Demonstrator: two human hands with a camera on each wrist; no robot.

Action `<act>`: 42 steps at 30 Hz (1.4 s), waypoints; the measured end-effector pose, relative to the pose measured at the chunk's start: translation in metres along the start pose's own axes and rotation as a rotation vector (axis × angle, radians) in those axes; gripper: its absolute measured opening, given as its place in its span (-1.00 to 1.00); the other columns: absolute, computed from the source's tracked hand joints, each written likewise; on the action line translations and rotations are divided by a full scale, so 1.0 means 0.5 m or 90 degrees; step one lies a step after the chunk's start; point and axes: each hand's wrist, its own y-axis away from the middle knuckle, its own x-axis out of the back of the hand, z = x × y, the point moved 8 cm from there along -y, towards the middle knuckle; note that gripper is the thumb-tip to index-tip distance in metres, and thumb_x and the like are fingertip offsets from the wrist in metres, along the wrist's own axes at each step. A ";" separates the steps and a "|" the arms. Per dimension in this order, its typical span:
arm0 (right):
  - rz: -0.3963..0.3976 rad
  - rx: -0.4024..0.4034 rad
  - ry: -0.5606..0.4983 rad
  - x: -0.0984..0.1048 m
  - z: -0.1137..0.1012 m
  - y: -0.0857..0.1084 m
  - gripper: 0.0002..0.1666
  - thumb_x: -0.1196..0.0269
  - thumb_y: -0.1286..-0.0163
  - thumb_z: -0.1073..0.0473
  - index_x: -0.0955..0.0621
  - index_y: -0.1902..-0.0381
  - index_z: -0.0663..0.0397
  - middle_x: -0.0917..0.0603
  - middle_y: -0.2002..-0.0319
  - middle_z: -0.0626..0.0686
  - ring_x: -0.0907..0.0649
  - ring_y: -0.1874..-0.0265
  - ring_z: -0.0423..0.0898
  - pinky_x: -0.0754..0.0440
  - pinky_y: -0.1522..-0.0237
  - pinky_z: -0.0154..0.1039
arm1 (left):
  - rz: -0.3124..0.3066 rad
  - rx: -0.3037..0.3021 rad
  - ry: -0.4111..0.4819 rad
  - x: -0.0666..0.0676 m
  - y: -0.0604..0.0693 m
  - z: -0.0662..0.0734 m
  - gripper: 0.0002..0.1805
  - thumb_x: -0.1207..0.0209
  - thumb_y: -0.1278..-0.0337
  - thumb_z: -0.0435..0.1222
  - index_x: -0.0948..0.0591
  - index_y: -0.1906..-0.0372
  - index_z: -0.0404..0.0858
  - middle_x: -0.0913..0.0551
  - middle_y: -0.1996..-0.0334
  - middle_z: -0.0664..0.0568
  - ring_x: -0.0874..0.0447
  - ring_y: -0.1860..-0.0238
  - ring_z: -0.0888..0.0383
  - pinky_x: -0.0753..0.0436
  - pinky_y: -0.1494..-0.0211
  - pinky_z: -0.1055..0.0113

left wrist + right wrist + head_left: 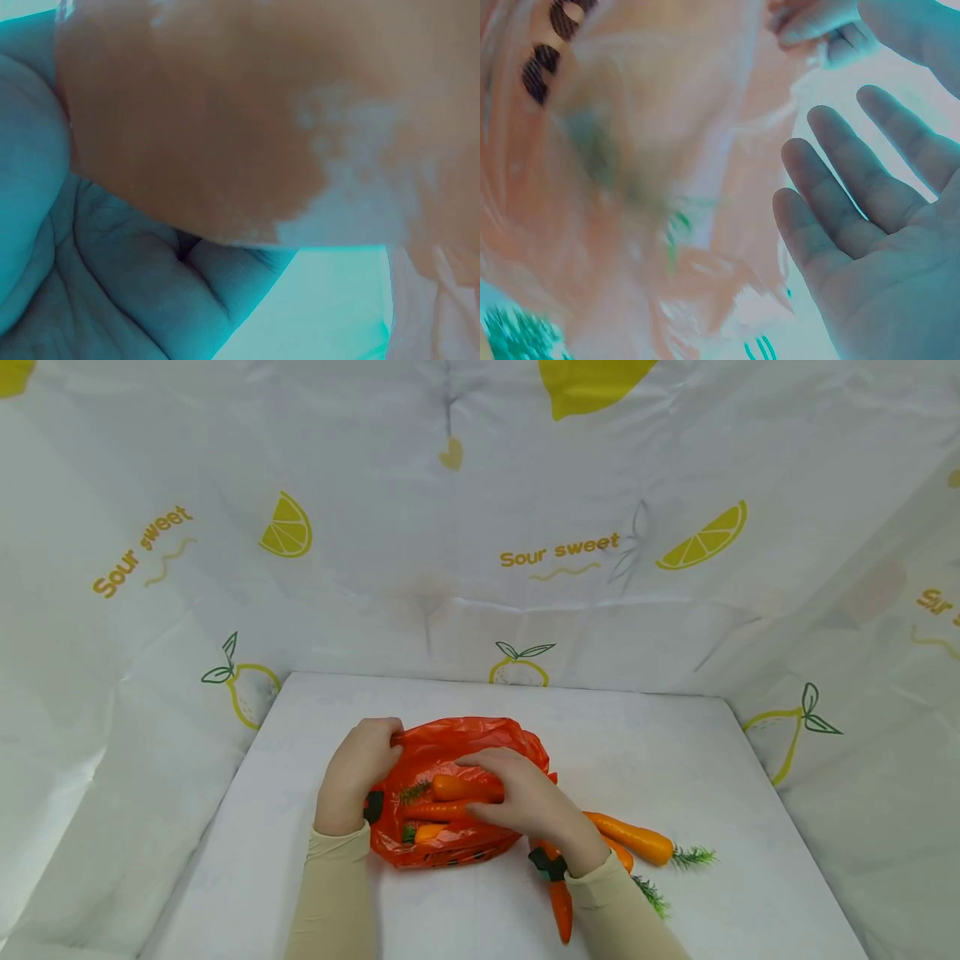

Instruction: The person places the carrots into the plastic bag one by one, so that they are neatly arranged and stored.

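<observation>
A red plastic bag [465, 735] lies on its side with its mouth spread, and several carrots [453, 788] with green tops show inside. My left hand [362, 767] grips the bag's left rim; in the left wrist view the bag's film [195, 135] covers part of the left hand [127, 277]. Over the bag's right side hovers my right hand [517, 793], its fingers apart. The right wrist view shows that hand [885, 225] with fingers extended and nothing held, beside the bag [667, 135]. It hides part of the carrots in the head view.
Right of the bag, an orange carrot [633, 839] with a green top lies on the white table [645, 752]. Another carrot [561, 910] points toward the front, partly behind the right wrist's black band [547, 865]. Lemon-printed cloth [405, 568] stands around the table's back and sides.
</observation>
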 end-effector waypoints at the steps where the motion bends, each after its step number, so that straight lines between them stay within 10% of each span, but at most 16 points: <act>1: 0.005 -0.004 0.002 0.007 0.000 0.004 -0.30 -0.57 -0.43 -0.03 -0.64 -0.49 -0.30 -0.66 -0.44 -0.15 -0.57 -0.49 -0.02 -0.60 -0.51 0.19 | 0.001 0.001 0.000 0.000 0.000 0.000 -0.90 -0.28 -0.46 -0.43 -0.77 0.10 -0.27 -0.80 0.24 -0.06 -0.62 0.30 0.03 -0.73 0.12 0.11; 27: 0.123 -0.031 0.022 0.132 0.064 0.110 -0.22 -0.62 -0.38 0.06 -0.62 -0.51 -0.35 -0.66 -0.46 -0.16 -0.60 -0.50 0.07 -0.63 -0.44 0.31 | -0.008 0.009 0.002 -0.001 -0.001 0.001 -0.90 -0.28 -0.49 -0.41 -0.78 0.07 -0.28 -0.80 0.23 -0.06 -0.62 0.31 0.04 -0.71 0.15 0.12; 34: 0.133 -0.077 0.033 0.145 0.097 0.136 -0.23 -0.61 -0.39 0.08 -0.63 -0.52 -0.16 -0.66 -0.47 -0.11 -0.59 -0.52 0.13 -0.59 -0.46 0.38 | -0.008 0.012 0.007 -0.004 -0.001 -0.001 -0.89 -0.27 -0.49 -0.42 -0.78 0.05 -0.28 -0.80 0.22 -0.07 -0.62 0.31 0.04 -0.71 0.15 0.12; 42: 0.137 -0.155 0.022 0.151 0.158 0.183 -0.26 -0.57 -0.44 -0.05 -0.59 -0.52 -0.40 -0.63 -0.50 -0.08 -0.58 -0.52 0.16 -0.58 -0.42 0.46 | -0.011 0.013 0.007 -0.002 -0.002 0.000 -0.87 -0.28 -0.49 -0.42 -0.78 0.03 -0.28 -0.81 0.20 -0.06 -0.62 0.29 0.04 -0.73 0.12 0.12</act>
